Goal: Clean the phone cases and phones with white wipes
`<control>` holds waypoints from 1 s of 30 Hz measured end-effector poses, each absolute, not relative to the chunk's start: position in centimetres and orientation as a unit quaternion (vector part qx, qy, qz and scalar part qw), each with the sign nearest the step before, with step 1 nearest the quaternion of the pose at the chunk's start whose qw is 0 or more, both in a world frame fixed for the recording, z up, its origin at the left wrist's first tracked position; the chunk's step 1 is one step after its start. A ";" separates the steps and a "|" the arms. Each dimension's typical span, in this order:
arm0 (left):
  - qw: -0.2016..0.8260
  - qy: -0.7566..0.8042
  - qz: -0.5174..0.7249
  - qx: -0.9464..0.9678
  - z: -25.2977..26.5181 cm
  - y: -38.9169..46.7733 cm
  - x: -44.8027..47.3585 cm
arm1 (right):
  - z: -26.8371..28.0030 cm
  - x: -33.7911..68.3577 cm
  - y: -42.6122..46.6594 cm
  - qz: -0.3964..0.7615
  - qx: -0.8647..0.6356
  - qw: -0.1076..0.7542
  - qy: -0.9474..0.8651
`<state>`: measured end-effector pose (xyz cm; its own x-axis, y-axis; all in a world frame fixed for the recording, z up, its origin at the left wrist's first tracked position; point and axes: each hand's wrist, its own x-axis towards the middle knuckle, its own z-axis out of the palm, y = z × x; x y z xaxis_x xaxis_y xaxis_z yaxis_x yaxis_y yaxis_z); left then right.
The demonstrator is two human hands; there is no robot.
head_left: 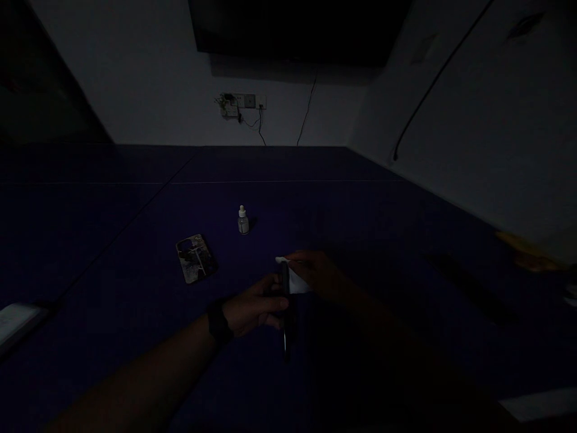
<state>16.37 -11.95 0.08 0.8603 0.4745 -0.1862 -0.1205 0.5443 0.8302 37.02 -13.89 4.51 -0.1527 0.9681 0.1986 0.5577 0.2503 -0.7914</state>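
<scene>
In dim light my left hand [259,305], with a dark watch on the wrist, is closed round a dark phone [285,325] seen almost edge-on. My right hand [318,272] grips a white cloth or tissue [297,282] and presses it against the phone's upper part. The phone's far face is hidden from me. Left of the hands a patterned phone case [195,258] lies flat on the dark blue surface. Beyond them a small dropper bottle [243,222] with a white top stands upright.
A white object [20,322] lies at the left edge. At the right is a dark long shape [469,285], with a yellow item [527,249] by the wall. Sockets with cables [243,102] sit on the back wall below a large dark screen [297,30].
</scene>
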 end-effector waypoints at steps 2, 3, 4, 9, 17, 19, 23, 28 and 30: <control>0.854 0.205 0.176 0.445 0.2 -12.0 16.4 | 4.5 37.2 -14.1 0.281 -0.526 0.377 -0.709; 0.853 0.206 0.176 0.446 0.2 -12.0 16.4 | 4.6 37.3 -14.3 0.265 -0.507 0.388 -0.723; 0.852 0.207 0.176 0.447 0.3 -12.0 16.4 | 4.7 37.4 -14.5 0.241 -0.482 0.397 -0.743; 0.855 0.196 0.168 0.450 0.6 -12.0 16.4 | 4.8 37.3 -14.9 0.130 -0.387 0.398 -0.821; 0.855 0.196 0.178 0.446 0.2 -12.1 16.3 | 4.1 36.8 -14.4 0.130 -0.475 0.402 -0.772; 0.855 0.196 0.176 0.446 0.3 -12.1 16.3 | 4.1 36.8 -14.7 0.094 -0.434 0.407 -0.798; 0.858 0.188 0.183 0.441 0.5 -11.9 16.4 | 4.1 36.8 -15.4 0.011 -0.347 0.397 -0.850; 0.872 0.178 0.176 0.421 1.0 -11.8 16.6 | 4.1 37.9 -16.2 0.001 -0.310 0.328 -0.892; 0.875 0.178 0.167 0.418 1.1 -11.7 16.6 | 4.1 38.6 -17.0 0.011 -0.317 0.289 -0.903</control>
<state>16.65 -11.75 1.10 0.8806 0.4412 -0.1729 -0.1432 0.5956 0.7904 38.57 -17.00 4.14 -0.6323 0.5793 0.5145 0.5669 0.7985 -0.2024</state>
